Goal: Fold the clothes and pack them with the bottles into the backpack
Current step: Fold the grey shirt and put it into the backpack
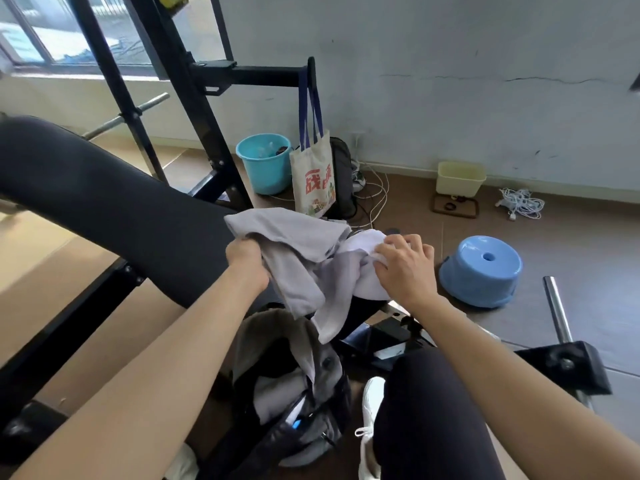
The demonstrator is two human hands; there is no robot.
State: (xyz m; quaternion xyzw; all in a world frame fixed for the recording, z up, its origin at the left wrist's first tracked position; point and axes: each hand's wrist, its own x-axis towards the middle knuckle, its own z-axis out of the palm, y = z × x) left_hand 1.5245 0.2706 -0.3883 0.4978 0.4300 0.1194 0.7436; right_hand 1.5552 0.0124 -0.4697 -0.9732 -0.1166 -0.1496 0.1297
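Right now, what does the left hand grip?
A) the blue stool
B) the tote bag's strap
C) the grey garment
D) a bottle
C: the left hand grips a bunch of the grey garment lying on the bench pad, while the right hand clutches the white garment.

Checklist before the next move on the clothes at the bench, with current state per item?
1. Left hand grips grey garment: ok.
2. Right hand grips white garment: ok.
3. Grey garment folded: not ok, bunched and hanging off the bench pad.
4. White garment folded: not ok, crumpled.
5. Backpack open below the hands: ok.
6. Bottles packed: cannot tell, only a blue bit shows inside.
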